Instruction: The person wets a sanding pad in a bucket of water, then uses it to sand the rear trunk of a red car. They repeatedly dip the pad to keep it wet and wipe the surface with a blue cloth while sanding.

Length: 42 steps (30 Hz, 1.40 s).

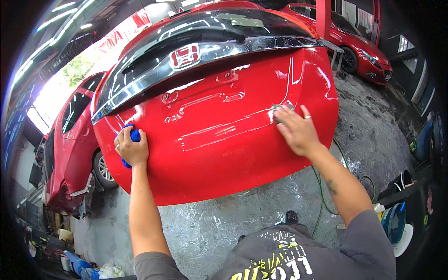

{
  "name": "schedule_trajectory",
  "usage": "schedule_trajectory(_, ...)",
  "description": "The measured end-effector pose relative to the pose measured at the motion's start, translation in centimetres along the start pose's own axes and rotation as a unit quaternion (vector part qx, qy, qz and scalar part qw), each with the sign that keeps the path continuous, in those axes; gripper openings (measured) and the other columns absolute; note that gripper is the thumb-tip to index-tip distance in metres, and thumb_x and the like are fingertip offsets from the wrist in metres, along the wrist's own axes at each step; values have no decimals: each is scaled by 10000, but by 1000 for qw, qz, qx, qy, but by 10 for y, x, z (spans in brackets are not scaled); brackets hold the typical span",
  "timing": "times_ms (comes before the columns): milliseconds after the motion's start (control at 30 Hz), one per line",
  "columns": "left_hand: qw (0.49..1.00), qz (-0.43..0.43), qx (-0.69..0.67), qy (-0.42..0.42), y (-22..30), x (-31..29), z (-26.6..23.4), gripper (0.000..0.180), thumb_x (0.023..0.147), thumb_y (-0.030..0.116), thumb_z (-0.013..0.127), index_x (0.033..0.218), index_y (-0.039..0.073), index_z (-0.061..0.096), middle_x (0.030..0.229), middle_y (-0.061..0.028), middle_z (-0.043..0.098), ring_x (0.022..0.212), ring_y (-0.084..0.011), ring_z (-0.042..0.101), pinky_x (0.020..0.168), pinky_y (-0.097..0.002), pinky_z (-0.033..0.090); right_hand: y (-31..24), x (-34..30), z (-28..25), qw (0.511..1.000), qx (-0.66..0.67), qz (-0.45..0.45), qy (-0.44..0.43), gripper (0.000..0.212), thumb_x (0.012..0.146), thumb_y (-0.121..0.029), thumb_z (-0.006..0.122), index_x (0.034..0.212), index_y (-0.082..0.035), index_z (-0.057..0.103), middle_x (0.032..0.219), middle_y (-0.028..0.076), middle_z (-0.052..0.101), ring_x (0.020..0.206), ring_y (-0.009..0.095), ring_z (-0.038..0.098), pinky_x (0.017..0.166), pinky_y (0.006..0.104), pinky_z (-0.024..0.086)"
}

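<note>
A glossy red car tailgate (224,163) stands in front of me, with a chrome-and-dark trim strip (261,43) and an emblem (185,57) above its plate recess. At its left side, my left hand (133,148) is closed around a bunched blue cloth (135,136) against the panel. Further right, my right hand (298,134) presses a small grey-green pad (277,108) onto the paint with its fingers nearly straight and the thumb apart. Most of the pad is hidden beneath the fingers. Bright light reflections streak the red surface between both hands.
Another red car (74,144) stands at the left, its rear end stripped. A further red car (361,46) is parked at the far right behind a red post (323,18). A green hose (321,196) lies on the wet grey floor (373,126). Buckets (395,219) stand at the lower right.
</note>
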State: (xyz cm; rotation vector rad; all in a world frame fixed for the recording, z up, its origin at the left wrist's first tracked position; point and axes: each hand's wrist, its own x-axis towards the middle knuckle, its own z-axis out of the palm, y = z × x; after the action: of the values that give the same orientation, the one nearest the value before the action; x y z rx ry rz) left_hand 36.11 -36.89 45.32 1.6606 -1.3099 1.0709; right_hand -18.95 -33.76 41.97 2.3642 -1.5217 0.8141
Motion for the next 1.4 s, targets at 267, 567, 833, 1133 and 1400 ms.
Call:
schedule_trajectory(267, 998, 11, -30, -58, 49, -22, -22, 294, 905, 347, 819, 972, 62, 782, 1087, -151, 758, 1120, -412, 677, 997, -545, 526, 140, -170, -16, 650, 587, 321, 360, 406, 1184, -343, 494, 1406, -67, 692, 1347, 63, 730, 1267, 167, 640, 1057, 348, 482)
schedule_trajectory(567, 931, 205, -278, -114, 354, -42, -59, 262, 812, 295, 853, 684, 132, 694, 778, -59, 687, 814, -286, 683, 737, -462, 533, 181, -211, -39, 556, 709, 328, 284, 449, 1004, -134, 635, 1447, -109, 566, 1223, 9, 699, 1084, 162, 658, 885, 356, 529)
schedule_trajectory(833, 917, 190, -337, -94, 480, -30, -34, 194, 806, 299, 834, 745, 128, 765, 811, -44, 702, 881, -283, 679, 761, -458, 541, 188, -89, -55, 388, 915, 97, 49, 796, 915, -272, 685, 1651, -125, 420, 1588, 170, 611, 1460, 386, 608, 1189, 709, 476)
schedule_trajectory(1133, 929, 134, -321, -128, 381, -43, -51, 241, 803, 307, 840, 716, 105, 743, 804, -81, 711, 811, -319, 680, 745, -485, 565, 123, 19, -49, 410, 890, 191, 53, 305, 1133, -213, 654, 1419, -108, 640, 1326, 73, 742, 1221, 195, 712, 1060, 509, 582)
schedule_trajectory(1400, 989, -34, -110, -92, 146, -37, -36, 334, 864, 367, 827, 806, 44, 763, 877, -175, 755, 874, -403, 694, 836, -528, 579, 110, 47, -9, 814, 545, 136, 147, 224, 1042, -7, 717, 1265, -25, 735, 1147, 17, 761, 972, 90, 665, 857, 281, 544)
